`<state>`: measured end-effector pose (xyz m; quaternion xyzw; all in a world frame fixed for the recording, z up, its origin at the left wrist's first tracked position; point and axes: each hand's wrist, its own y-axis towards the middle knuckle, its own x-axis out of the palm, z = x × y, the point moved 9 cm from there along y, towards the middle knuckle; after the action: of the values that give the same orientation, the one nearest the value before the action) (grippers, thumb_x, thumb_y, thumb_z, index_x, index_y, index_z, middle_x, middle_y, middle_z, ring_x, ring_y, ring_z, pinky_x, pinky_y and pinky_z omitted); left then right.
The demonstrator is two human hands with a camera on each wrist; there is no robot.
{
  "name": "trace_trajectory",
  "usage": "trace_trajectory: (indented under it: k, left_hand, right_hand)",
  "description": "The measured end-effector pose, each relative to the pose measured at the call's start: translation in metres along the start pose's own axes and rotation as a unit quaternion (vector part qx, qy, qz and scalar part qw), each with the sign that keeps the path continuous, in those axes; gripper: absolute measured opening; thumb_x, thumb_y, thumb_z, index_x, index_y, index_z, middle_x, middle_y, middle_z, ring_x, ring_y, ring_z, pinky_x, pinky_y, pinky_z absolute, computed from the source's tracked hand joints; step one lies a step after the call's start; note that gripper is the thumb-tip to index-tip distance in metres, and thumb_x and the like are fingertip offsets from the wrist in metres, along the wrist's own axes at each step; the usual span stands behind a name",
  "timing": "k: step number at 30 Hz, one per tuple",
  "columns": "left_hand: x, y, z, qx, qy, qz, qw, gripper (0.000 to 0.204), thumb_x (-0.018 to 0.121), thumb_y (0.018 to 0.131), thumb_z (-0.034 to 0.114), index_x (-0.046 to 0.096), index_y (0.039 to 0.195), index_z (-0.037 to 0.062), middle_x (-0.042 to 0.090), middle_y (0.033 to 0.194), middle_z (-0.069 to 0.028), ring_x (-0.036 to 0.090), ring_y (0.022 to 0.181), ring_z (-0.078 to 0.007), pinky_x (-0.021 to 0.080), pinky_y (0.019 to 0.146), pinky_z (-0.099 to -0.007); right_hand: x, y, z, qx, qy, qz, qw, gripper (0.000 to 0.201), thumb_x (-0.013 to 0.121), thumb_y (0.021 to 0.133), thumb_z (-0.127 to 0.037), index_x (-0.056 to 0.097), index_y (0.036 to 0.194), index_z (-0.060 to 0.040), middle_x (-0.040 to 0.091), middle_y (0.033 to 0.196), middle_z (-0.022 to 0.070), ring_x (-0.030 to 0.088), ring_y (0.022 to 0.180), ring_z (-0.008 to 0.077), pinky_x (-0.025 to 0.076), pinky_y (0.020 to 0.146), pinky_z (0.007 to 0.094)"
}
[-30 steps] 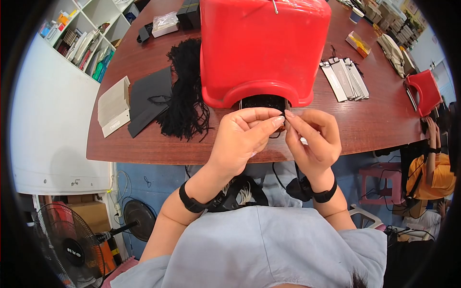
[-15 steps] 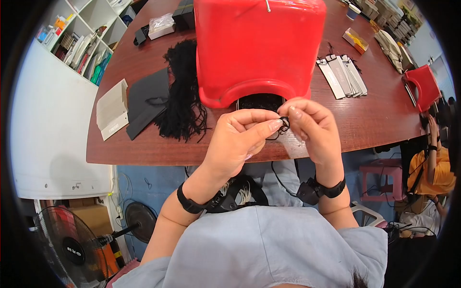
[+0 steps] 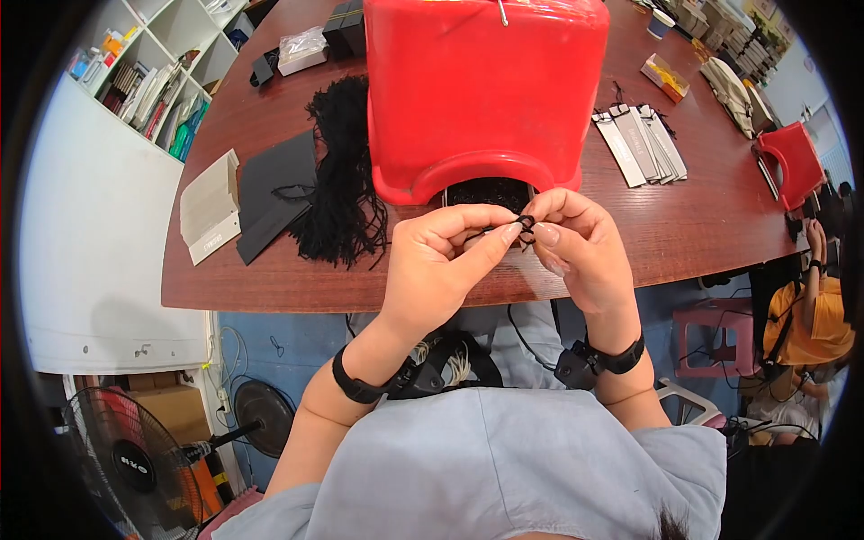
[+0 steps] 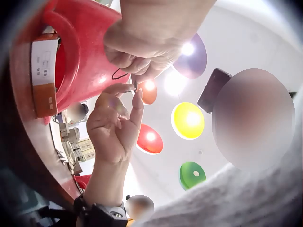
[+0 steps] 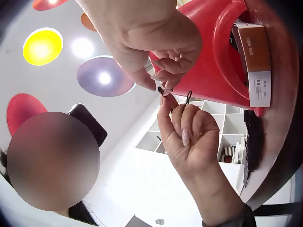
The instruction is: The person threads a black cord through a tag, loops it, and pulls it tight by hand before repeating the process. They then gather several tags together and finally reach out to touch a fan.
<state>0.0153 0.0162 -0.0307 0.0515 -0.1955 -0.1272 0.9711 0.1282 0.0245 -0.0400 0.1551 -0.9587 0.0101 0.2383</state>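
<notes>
In front of the red plastic stool, both hands meet over a thin black cord (image 3: 526, 223) with a small loop or knot in it. My left hand (image 3: 436, 265) pinches the cord between thumb and index finger. From the other side, my right hand (image 3: 589, 247) pinches it with thumb and fingertips close to the left ones. A loop of the cord (image 5: 189, 98) sticks out past the left fingers in the right wrist view. Under the stool's arch, behind the fingertips, sits an open box (image 4: 46, 101) with dark contents.
The red stool (image 3: 486, 99) stands on the wooden table (image 3: 351, 286). To its left lie a bundle of black cords (image 3: 342, 171), black card (image 3: 274, 184) and a beige card piece (image 3: 211, 207). Tags with black strings (image 3: 643, 144) lie right. A fan (image 3: 135, 463) stands lower left.
The right hand drew back from the cord, leaving a black loop in view at the left fingertips, then came back and pinches it. The left hand kept its pinch.
</notes>
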Motion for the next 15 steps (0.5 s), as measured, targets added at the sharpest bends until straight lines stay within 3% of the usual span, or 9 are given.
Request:
trace_trajectory:
  k: [3, 5, 6, 8, 9, 12, 15]
  left_hand:
    - [0.000, -0.001, -0.001, -0.014, 0.058, 0.008, 0.998, 0.014, 0.056, 0.077, -0.001, 0.058, 0.091, -0.0058, 0.060, 0.076, -0.0040, 0.052, 0.065, -0.0031, 0.040, 0.057, -0.0142]
    - [-0.001, -0.004, 0.017, 0.111, 0.184, 0.060, 0.975, 0.014, 0.058, 0.075, -0.001, 0.060, 0.088, -0.0041, 0.060, 0.069, -0.0024, 0.050, 0.058, -0.0021, 0.039, 0.050, -0.0149]
    - [0.000, -0.005, 0.015, 0.111, 0.184, 0.060, 0.975, 0.014, 0.058, 0.075, -0.001, 0.060, 0.088, -0.0041, 0.060, 0.069, -0.0024, 0.050, 0.058, -0.0021, 0.039, 0.050, -0.0149]
    - [0.003, -0.013, 0.031, 0.213, 0.321, 0.109, 0.916, 0.013, 0.060, 0.073, -0.002, 0.061, 0.086, -0.0026, 0.060, 0.066, -0.0036, 0.049, 0.054, -0.0020, 0.038, 0.045, -0.0155]
    - [0.006, -0.016, 0.037, 0.259, 0.345, 0.115, 0.895, 0.016, 0.060, 0.072, -0.003, 0.061, 0.087, -0.0023, 0.061, 0.066, -0.0064, 0.051, 0.054, -0.0028, 0.039, 0.044, -0.0157]
    - [0.002, -0.015, 0.033, 0.254, 0.255, 0.133, 0.923, 0.016, 0.060, 0.073, -0.003, 0.061, 0.089, -0.0032, 0.062, 0.070, -0.0072, 0.053, 0.058, -0.0035, 0.042, 0.048, -0.0156]
    - [0.002, -0.013, 0.033, 0.230, 0.218, 0.109, 0.942, 0.016, 0.059, 0.074, -0.003, 0.060, 0.090, -0.0043, 0.062, 0.072, -0.0072, 0.055, 0.061, -0.0042, 0.043, 0.052, -0.0153]
  right_hand:
    - [-0.001, -0.001, 0.000, 0.008, -0.013, -0.008, 1.000, 0.012, 0.062, 0.074, -0.007, 0.057, 0.083, -0.0010, 0.056, 0.074, 0.0014, 0.043, 0.053, 0.0027, 0.032, 0.045, 0.0147]
    - [0.001, -0.001, 0.001, 0.019, -0.017, -0.028, 0.999, 0.011, 0.061, 0.075, -0.007, 0.057, 0.083, -0.0001, 0.057, 0.073, 0.0018, 0.046, 0.058, 0.0029, 0.034, 0.047, 0.0151]
    - [0.004, -0.001, 0.002, 0.019, -0.018, -0.029, 0.999, 0.011, 0.061, 0.075, -0.007, 0.057, 0.083, -0.0001, 0.057, 0.073, 0.0018, 0.046, 0.058, 0.0029, 0.034, 0.047, 0.0151]
    - [0.007, -0.003, -0.009, -0.070, -0.092, 0.009, 0.993, 0.010, 0.059, 0.077, -0.007, 0.057, 0.083, 0.0005, 0.058, 0.073, 0.0032, 0.050, 0.059, 0.0033, 0.036, 0.046, 0.0149]
    - [0.010, -0.004, -0.008, -0.070, -0.092, 0.008, 0.993, 0.010, 0.059, 0.077, -0.007, 0.057, 0.083, 0.0005, 0.058, 0.073, 0.0032, 0.050, 0.059, 0.0033, 0.036, 0.046, 0.0149]
    - [0.013, -0.006, -0.013, -0.099, -0.098, 0.011, 0.990, 0.010, 0.059, 0.077, -0.006, 0.057, 0.085, 0.0004, 0.058, 0.074, 0.0041, 0.051, 0.062, 0.0032, 0.036, 0.046, 0.0146]
    - [0.010, -0.004, -0.005, -0.040, -0.064, 0.016, 0.997, 0.011, 0.059, 0.076, -0.004, 0.057, 0.086, 0.0004, 0.058, 0.073, 0.0034, 0.050, 0.059, 0.0025, 0.036, 0.045, 0.0140]
